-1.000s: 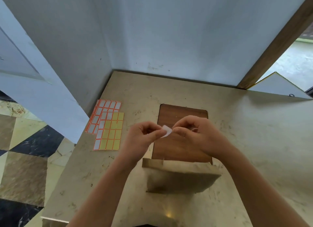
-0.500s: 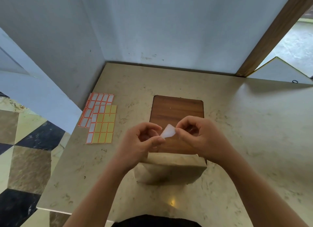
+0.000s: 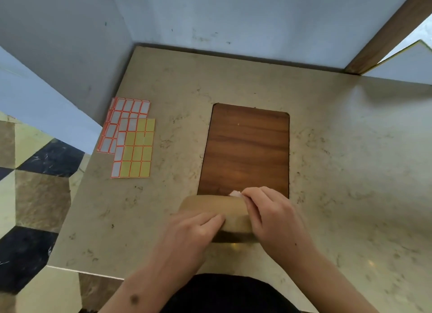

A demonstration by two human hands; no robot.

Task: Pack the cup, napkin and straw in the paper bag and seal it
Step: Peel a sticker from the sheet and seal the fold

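A brown paper bag [image 3: 210, 206] stands near the counter's front edge with its top folded over. My left hand [image 3: 194, 233] presses on the near side of the folded top, fingers laid flat. My right hand [image 3: 268, 214] is at the bag's right top corner and pinches a small white sticker [image 3: 235, 193] against the far edge of the fold. The cup, napkin and straw are not visible; what is inside the bag is hidden.
The bag's far side overlaps a brown wooden board [image 3: 247, 149] lying on the beige stone counter [image 3: 350, 172]. Sheets of white and yellow label stickers [image 3: 131, 139] lie at the left, close to the counter's edge. Walls close off the back and left.
Both hands held the white sticker in the air above the bag. They have dropped onto the bag; the left hand let go of the sticker and now presses the folded top.
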